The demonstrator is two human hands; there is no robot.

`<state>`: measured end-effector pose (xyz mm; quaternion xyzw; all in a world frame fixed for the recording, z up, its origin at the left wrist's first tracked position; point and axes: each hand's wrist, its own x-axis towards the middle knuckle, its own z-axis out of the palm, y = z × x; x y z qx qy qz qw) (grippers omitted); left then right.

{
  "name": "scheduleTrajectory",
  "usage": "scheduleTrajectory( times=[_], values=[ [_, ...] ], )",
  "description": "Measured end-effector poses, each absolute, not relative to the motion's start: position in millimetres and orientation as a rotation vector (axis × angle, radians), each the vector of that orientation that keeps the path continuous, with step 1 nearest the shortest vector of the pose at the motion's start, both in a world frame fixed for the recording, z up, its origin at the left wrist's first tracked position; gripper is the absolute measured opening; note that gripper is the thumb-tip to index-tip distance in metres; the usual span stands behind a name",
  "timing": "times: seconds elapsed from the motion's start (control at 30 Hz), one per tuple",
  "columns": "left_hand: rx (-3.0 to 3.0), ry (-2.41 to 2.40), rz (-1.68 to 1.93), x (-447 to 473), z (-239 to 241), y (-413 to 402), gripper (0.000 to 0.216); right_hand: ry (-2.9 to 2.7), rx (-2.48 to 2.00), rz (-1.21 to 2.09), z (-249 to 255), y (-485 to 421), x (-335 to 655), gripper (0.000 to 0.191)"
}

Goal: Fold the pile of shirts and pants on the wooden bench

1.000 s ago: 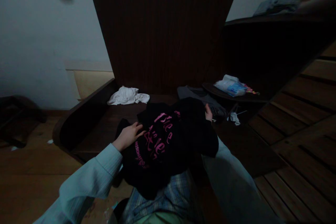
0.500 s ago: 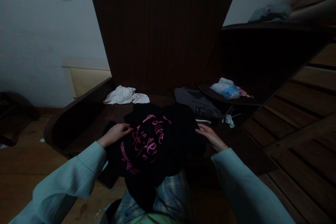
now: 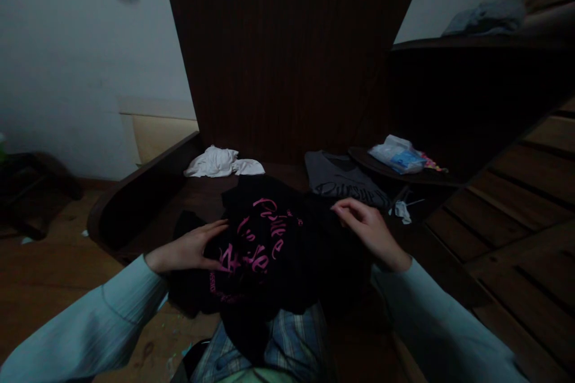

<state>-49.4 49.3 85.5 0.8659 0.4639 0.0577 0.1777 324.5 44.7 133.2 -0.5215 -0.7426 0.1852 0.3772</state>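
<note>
- Handling a black shirt point(image 3: 269, 251) with pink lettering point(image 3: 265, 233); it lies bunched in front of the person, partly on a dark wooden platform point(image 3: 179, 203) and partly hanging down over a plaid cloth point(image 3: 287, 341) at the lap.
- Left hand point(image 3: 188, 248) rests flat on the shirt's left part, fingers point(image 3: 215, 228) stretched out close together and pointing toward the lettering, thumb set apart below.
- Right hand point(image 3: 368, 230) is at the shirt's upper right edge, fingers point(image 3: 345, 209) curled and seemingly pinching a bit of black fabric between thumb and forefinger; the light is too dim to be sure how much cloth they hold.
- Progress, as a judgement: the work on this shirt looks early to middle. The print faces up but is wrinkled and skewed, the outline is lumpy, no clean edge or crease shows, and sleeves cannot be told apart from the body.
- Looks done: a grey shirt point(image 3: 344, 182) lies flat and smooth on the platform just behind the right hand.
- Looks not done: a white cloth point(image 3: 220, 163) sits crumpled at the far left of the platform, well apart from both hands.
- Left for the black shirt, judging from how it lies: getting it smooth and square; nothing about it looks finished.
- Other stuff: a plastic bag point(image 3: 398, 155) on a round dark ledge to the far right, touched by neither hand.
</note>
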Motion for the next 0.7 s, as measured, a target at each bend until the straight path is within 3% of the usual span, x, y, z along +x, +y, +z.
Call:
scheduleTrajectory(
  times=[0.13, 0.3, 0.47, 0.57, 0.7],
  values=[
    [2.621, 1.263, 0.246, -35.3, 67.2, 40.4, 0.049, -2.235, -1.013, 0.401, 140.2, 77.3, 260.0, 0.025],
    [2.746, 1.196, 0.324, -24.5, 75.4, 22.7, 0.039, -2.868, -0.727, 0.013, 119.1, 119.2, 177.3, 0.065],
    [2.711, 1.217, 0.532, -46.0, 97.3, 14.4, 0.037, -3.093, -0.655, -0.065, 107.7, 137.6, 157.8, 0.034],
    [2.638, 1.369, 0.747, -72.9, 106.0, 22.6, 0.031, -2.997, -0.857, 0.042, 115.0, 133.2, 177.7, 0.03],
    [2.527, 1.596, 1.032, -85.4, 116.7, 41.7, 0.028, -2.996, -1.031, 0.525, 126.3, 110.3, 208.8, 0.02]
  ],
)
